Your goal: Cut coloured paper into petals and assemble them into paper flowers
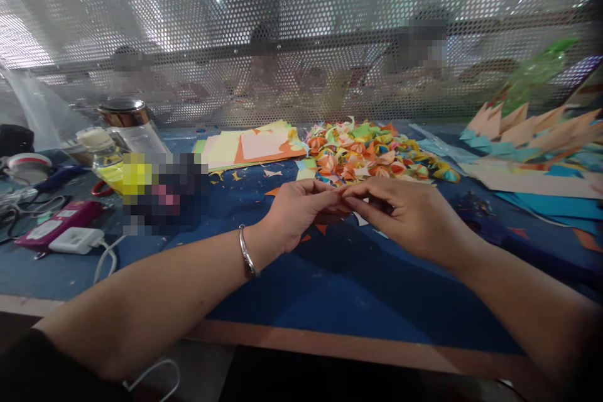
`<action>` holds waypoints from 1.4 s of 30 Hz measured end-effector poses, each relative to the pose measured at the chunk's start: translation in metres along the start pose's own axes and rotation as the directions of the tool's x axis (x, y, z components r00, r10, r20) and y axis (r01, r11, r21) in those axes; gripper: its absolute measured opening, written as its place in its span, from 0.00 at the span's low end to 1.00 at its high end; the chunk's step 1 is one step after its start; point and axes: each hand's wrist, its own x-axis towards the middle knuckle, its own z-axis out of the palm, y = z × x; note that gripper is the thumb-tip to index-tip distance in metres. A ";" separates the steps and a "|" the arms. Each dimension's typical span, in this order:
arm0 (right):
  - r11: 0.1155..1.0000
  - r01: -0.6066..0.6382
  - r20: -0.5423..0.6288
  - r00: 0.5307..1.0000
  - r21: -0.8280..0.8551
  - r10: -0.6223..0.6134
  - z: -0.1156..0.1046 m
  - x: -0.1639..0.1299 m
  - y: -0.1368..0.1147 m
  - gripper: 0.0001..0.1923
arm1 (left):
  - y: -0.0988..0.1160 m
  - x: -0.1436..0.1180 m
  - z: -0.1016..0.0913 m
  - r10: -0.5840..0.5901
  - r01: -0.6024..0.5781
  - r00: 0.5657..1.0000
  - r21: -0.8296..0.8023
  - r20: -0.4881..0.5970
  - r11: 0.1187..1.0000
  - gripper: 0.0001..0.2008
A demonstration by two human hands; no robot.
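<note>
At mid-frame we pinch a small orange paper [340, 191] between the fingers of our left hand [294, 213] and right hand [405, 217], both closed on it just above the blue surface [330, 282]. It looks light, thin and easily creased, so edges are best held.

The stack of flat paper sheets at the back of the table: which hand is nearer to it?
The left hand. It lies just in front of the stack of flat paper sheets. The right hand is farther off, to the stack's right.
</note>
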 end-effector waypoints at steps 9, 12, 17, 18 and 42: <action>0.954 -0.238 -0.111 0.959 0.181 0.260 0.002 -0.001 0.003 0.09 | 0.001 0.001 -0.001 0.018 -0.017 0.999 0.026 -0.035 1.000 0.09; 0.922 -0.295 -0.040 0.949 0.253 0.314 0.002 0.002 0.004 0.11 | 0.001 0.000 -0.001 0.013 -0.013 1.000 0.015 -0.023 1.000 0.09; 0.905 -0.313 0.051 0.949 0.289 0.312 0.000 0.003 0.003 0.14 | 0.001 -0.001 -0.001 0.011 -0.011 1.000 0.008 0.003 1.000 0.10; 0.904 -0.315 0.053 0.948 0.289 0.314 0.000 0.003 0.002 0.14 | 0.001 -0.001 -0.001 0.009 -0.009 1.000 0.009 0.010 1.000 0.10; 0.966 -0.207 0.011 0.978 0.156 0.208 0.001 0.001 0.000 0.14 | -0.007 -0.004 0.001 0.166 -0.166 0.986 0.038 0.008 0.985 0.17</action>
